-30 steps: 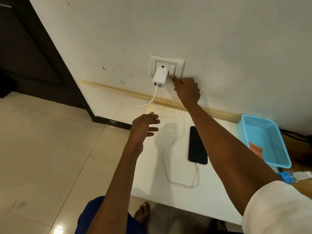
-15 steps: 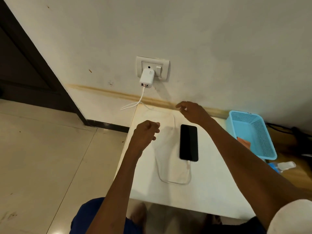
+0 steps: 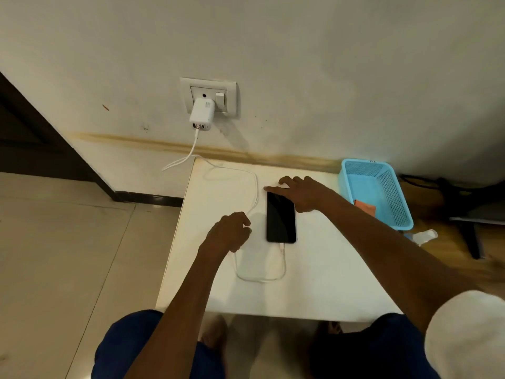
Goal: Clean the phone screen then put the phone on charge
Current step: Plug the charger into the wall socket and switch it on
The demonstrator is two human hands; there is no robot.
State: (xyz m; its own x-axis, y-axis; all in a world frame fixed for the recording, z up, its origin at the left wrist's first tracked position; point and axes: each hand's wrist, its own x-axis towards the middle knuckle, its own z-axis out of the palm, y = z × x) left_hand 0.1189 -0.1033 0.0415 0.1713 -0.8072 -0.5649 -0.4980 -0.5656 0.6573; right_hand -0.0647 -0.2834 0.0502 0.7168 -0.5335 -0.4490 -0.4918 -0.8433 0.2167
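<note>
Phone (image 3: 281,218) under right hand (image 3: 303,193) fingertips

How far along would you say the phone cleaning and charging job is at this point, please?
Looks nearly done. The cable runs from the charger in the wall socket to the phone lying on the table. In hand: the right hand touches the phone's top edge; the left hand hovers beside it. The screen is dark, so neither cleaning nor charging can be confirmed.

Right hand (image 3: 302,194) has dropped from the wall switch (image 3: 220,99) onto the phone (image 3: 281,218) top
</note>
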